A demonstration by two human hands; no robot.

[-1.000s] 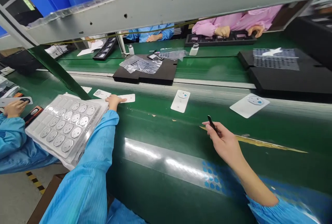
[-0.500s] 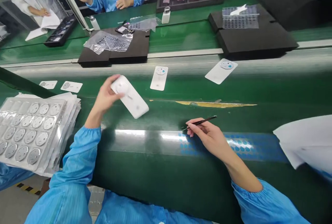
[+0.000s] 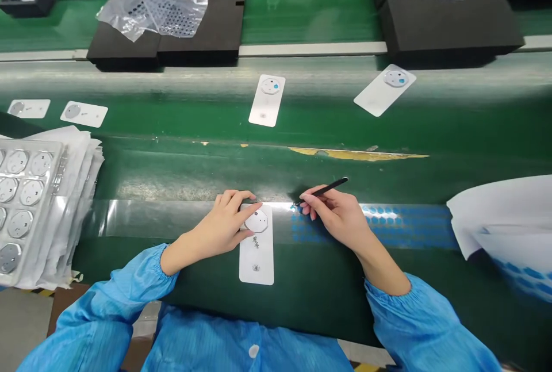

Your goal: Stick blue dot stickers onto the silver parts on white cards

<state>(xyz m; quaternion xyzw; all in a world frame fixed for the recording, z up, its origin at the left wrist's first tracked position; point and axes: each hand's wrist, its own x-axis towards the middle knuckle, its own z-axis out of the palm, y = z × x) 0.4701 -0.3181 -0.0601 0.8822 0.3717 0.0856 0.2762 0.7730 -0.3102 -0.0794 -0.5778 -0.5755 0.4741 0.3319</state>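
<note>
My left hand point(image 3: 222, 219) has its thumb and fingers bent around the top left of a white phone back cover point(image 3: 256, 263), by its round camera ring point(image 3: 256, 221). The cover lies flat on the green surface with its ring end away from me. My right hand point(image 3: 334, 214) grips black tweezers point(image 3: 330, 187) like a pen. Their tips point down at the left end of a clear strip bearing rows of blue dot stickers point(image 3: 392, 234).
A clear tray point(image 3: 32, 192) of round camera rings sits at the left on stacked white sheets point(image 3: 86, 188). Other white covers point(image 3: 266, 108) lie farther back, two of them with a blue dot on the ring. Black foam blocks point(image 3: 200, 38) stand behind. White backing paper point(image 3: 509, 205) curls at the right.
My left hand has brought the white cover down from the air, rightward and nearer, onto the surface. The right hand keeps the tweezers near the blue stickers. The view has tilted downward.
</note>
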